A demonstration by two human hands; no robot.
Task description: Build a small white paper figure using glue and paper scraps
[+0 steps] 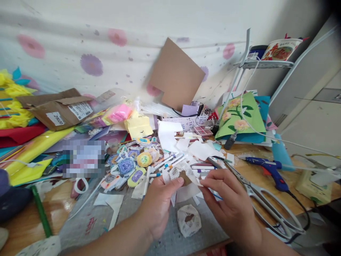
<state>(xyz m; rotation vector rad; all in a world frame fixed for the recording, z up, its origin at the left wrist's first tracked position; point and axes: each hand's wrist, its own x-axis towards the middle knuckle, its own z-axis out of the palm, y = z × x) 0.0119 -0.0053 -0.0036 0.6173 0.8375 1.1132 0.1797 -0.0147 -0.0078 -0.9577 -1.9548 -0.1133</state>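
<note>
Between my two hands is a small brown cardboard piece (pixel 183 178) with dotted white paper (pixel 174 172) folded up around its edges. My left hand (pixel 157 204) grips it from the left, thumb lying on the cardboard. The fingers of my right hand (pixel 230 202) pinch the right edge of the paper. Just below, a paper-wrapped piece (pixel 188 221) with a dark opening at its middle lies on the grey cutting mat (pixel 90 209). Beyond my hands are several markers (pixel 169 163) and a pile of colourful patterned paper pieces (pixel 126 166).
Large scissors (pixel 262 204) lie to the right, near a blue glue gun (pixel 269 167) with a cable. White paper scraps (pixel 112 206) rest at left. A cardboard box (pixel 57 110), a leaning cardboard sheet (pixel 177 73) and a green flower card (pixel 239 117) stand behind.
</note>
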